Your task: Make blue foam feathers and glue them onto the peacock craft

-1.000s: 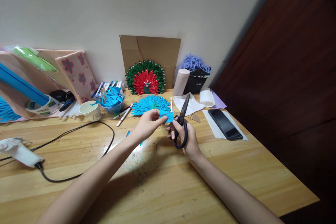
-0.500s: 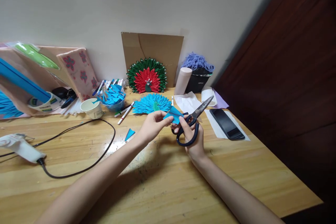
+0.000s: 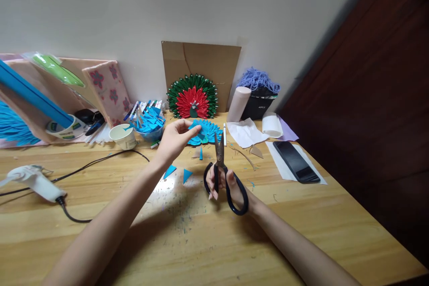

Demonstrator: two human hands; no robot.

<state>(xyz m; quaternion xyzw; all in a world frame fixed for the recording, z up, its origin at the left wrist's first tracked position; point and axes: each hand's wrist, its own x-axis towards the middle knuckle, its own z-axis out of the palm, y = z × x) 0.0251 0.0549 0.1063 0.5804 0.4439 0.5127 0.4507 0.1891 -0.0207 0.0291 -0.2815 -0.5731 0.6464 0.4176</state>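
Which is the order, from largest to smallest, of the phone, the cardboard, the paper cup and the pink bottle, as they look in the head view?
1. cardboard
2. phone
3. paper cup and pink bottle: too alike to rank

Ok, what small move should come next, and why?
Probably bring the blue piece toward the scissors. The left hand pinches it, clear of the blades, while the right hand holds the scissors with their blades slightly parted and tips pointing away from the person, so they look ready for a cut.
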